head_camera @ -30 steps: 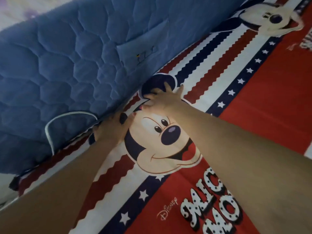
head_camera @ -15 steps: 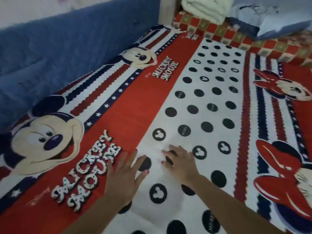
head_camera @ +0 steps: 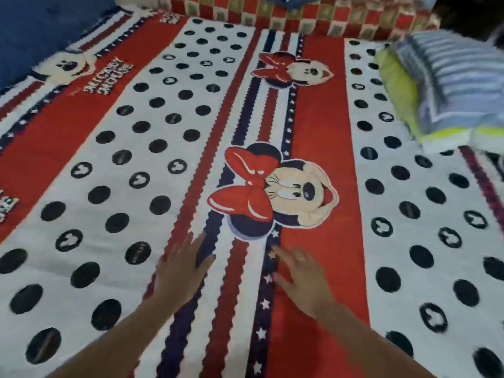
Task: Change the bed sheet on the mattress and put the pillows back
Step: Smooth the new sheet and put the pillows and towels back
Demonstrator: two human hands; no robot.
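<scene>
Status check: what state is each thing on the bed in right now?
Bed sheet: spread flat over the mattress.
Left hand: open, fingers spread on the sheet.
Right hand: open, on the sheet.
Striped pillow: lying at the right edge, on a yellow-green pillow.

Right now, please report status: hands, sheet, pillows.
Left hand and right hand open, flat on bed sheet. Sheet spread. Striped pillow on the right edge, not placed.

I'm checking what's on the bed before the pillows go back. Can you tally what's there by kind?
Printed red, white and navy cartoon bed sheet: 1
Grey-striped pillow at the right edge: 1
Yellow-green pillow under it: 1
Hands flat on the sheet, left hand and right hand: 2
Total: 5
</scene>
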